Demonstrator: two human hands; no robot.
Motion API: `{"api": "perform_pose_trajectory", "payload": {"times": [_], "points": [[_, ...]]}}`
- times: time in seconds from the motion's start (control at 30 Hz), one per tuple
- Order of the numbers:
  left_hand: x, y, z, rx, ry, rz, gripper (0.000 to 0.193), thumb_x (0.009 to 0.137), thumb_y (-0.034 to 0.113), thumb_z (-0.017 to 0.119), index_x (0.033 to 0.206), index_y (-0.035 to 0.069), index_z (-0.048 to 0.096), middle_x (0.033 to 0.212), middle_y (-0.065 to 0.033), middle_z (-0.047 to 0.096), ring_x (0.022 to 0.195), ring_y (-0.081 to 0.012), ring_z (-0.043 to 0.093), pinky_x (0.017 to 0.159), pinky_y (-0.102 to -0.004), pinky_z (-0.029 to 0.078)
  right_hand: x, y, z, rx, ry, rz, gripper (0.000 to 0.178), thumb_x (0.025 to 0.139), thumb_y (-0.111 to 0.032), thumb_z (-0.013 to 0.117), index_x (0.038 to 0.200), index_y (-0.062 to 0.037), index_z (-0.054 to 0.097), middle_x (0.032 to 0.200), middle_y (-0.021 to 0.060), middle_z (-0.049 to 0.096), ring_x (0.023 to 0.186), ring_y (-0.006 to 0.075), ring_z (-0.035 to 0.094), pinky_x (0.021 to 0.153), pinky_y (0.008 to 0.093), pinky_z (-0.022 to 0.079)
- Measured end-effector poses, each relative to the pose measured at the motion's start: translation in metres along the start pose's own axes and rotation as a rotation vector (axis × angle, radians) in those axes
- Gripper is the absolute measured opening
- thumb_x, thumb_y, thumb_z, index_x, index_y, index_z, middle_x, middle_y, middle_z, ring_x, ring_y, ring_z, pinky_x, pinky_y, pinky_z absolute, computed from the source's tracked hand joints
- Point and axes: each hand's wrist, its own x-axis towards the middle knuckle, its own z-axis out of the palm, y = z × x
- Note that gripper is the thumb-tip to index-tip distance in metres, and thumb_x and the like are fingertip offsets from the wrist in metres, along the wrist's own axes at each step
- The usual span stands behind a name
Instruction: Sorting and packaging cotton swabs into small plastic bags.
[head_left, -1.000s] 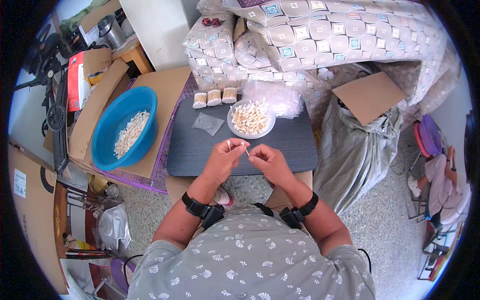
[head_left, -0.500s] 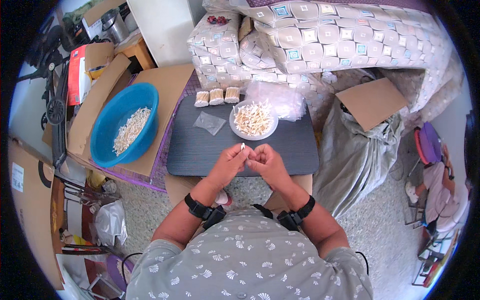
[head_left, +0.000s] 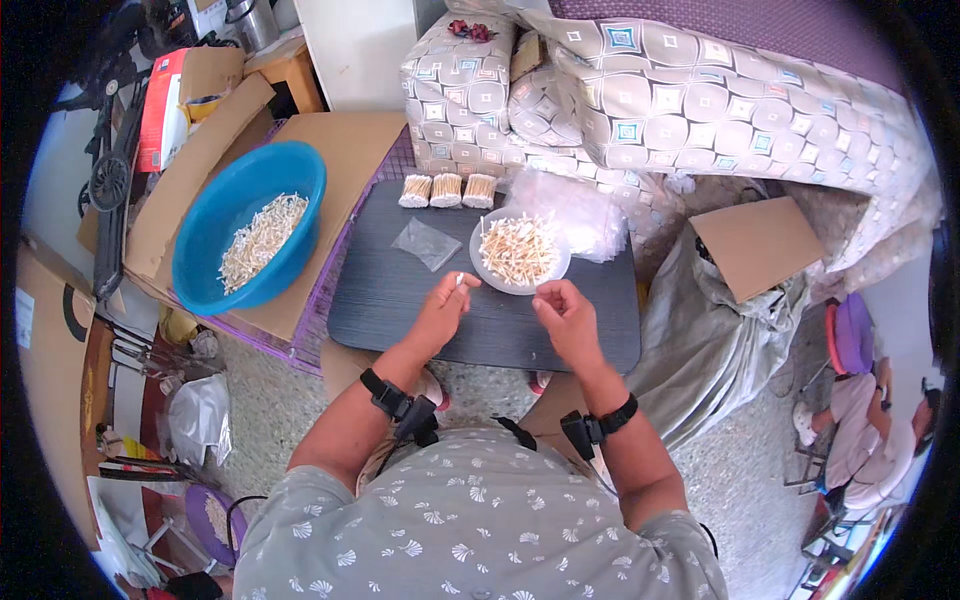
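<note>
My left hand is closed over the dark table, with the white tips of cotton swabs showing at its fingers. How many swabs it grips cannot be made out. At the near right edge of a white bowl is my right hand, its fingers curled together. Whatever is between those fingers, if anything, is too small to tell. Loose cotton swabs are heaped in the bowl. A small clear plastic bag lies flat beyond my left hand.
Three swab bundles line the far table edge, beside a pile of clear bags. A blue basin of swabs rests on cardboard at left. A grey sack stands right, and another person sits farther right.
My hands have moved apart: the left toward the left, the right toward the right and up beside the bowl. The view has shifted slightly.
</note>
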Motion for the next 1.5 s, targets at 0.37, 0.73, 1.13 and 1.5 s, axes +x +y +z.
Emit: {"api": "perform_pose_trajectory", "payload": {"times": [0.37,0.73,1.13,1.5], "points": [[0.009,-0.030,-0.012,0.542,0.117,0.269,0.016,0.094,0.015,0.045,0.100,0.006,0.057,0.071,-0.0183,0.055,0.066,-0.0345,0.056,0.063,-0.0406,0.044,0.046,-0.007,0.005,-0.330,0.044,-0.166,0.018,0.079,-0.009,0.067,0.096,-0.0050,0.061,0.084,0.0114,0.062,0.068,0.0231,0.061,0.062,0.0337,0.049],[0.018,-0.045,-0.024,0.286,0.091,0.145,0.018,0.097,0.019,0.046,0.099,0.007,0.059,0.066,0.0001,0.050,0.058,-0.0103,0.047,0.054,-0.0260,0.039,0.050,-0.016,-0.002,-0.369,0.087,-0.199,0.012,0.078,-0.007,0.066,0.089,-0.0051,0.062,0.081,0.0113,0.061,0.068,0.0251,0.062,0.063,0.0347,0.050],[0.004,0.028,0.022,-0.458,-0.099,-0.224,0.023,0.090,0.016,0.061,0.110,0.005,0.062,0.086,-0.0006,0.062,0.050,-0.0015,0.035,0.042,-0.0184,0.025,0.007,-0.023,0.001,0.398,0.095,0.149,0.006,0.086,-0.005,0.063,0.090,-0.0033,0.060,0.081,-0.0023,0.061,0.069,0.0054,0.057,0.059,0.0206,0.045],[-0.011,0.049,0.028,-0.365,-0.111,-0.059,0.017,0.087,0.011,0.064,0.103,0.004,0.065,0.073,0.0042,0.058,0.049,-0.0006,0.035,0.042,-0.0180,0.025,-0.025,-0.035,0.013,0.495,-0.088,0.215,0.011,0.090,-0.011,0.061,0.097,-0.0024,0.063,0.083,-0.0009,0.062,0.072,0.0053,0.055,0.063,0.0207,0.047]]}}
